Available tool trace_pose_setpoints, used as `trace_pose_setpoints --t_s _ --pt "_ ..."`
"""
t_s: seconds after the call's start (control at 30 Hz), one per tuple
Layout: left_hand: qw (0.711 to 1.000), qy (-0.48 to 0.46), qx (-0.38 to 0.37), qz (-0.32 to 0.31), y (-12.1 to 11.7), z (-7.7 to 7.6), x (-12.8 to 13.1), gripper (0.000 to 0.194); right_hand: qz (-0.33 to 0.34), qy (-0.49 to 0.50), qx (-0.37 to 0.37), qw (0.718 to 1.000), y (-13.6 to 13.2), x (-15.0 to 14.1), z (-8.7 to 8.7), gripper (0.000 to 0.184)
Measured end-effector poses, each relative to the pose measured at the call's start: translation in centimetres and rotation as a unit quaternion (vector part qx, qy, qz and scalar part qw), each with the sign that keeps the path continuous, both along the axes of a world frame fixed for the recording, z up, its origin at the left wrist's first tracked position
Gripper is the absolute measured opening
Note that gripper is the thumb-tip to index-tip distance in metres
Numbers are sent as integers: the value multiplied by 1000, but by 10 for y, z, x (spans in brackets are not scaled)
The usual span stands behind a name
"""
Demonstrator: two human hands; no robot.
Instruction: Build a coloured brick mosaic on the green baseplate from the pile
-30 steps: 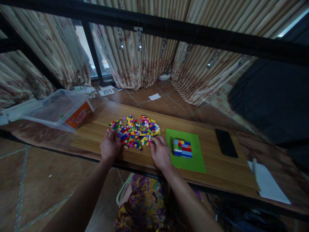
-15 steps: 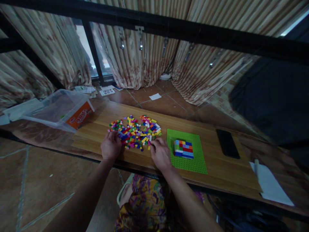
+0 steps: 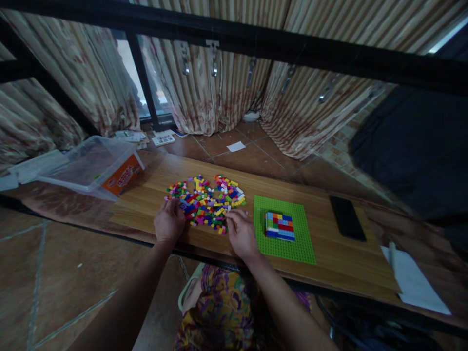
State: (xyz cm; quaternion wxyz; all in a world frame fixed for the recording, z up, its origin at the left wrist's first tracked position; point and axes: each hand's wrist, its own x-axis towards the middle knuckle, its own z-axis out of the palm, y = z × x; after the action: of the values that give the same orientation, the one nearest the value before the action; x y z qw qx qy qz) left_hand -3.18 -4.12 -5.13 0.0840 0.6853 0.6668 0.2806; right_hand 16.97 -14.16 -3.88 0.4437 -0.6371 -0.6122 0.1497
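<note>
A heap of small toy bricks in many colours is spread over the wooden board. At its left edge, my left hand rests with curled fingers against the bricks; whatever they grip is hidden. My right hand is at the heap's lower right side, thumb and fingers drawn together at the bricks, too small to show what is between them. To the right of that hand lies a green baseplate, bearing a low block built of coloured bricks.
A clear plastic tub with an orange label stands at the left. Toward the right end of the wooden board is a black phone. Beyond it, a pen-like stick lies by white paper.
My right hand has shifted slightly at the heap's edge, and several bricks near its fingertips lie differently, some nearer the front. My left hand stays in nearly the same place.
</note>
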Motion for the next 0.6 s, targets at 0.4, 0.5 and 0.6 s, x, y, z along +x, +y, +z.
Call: trace_pose_setpoints --t_s 0.4,0.5,0.6 --pt "1000 17 -2 2 1 -1 -1 31 -102 -183 -120 970 73 38 18 25" --pt "1000 19 -1 4 3 -2 -2 31 -102 -194 -146 965 78 30 15 24" --pt "1000 14 3 -2 4 -3 -3 31 -117 -188 -153 963 77 22 11 24"
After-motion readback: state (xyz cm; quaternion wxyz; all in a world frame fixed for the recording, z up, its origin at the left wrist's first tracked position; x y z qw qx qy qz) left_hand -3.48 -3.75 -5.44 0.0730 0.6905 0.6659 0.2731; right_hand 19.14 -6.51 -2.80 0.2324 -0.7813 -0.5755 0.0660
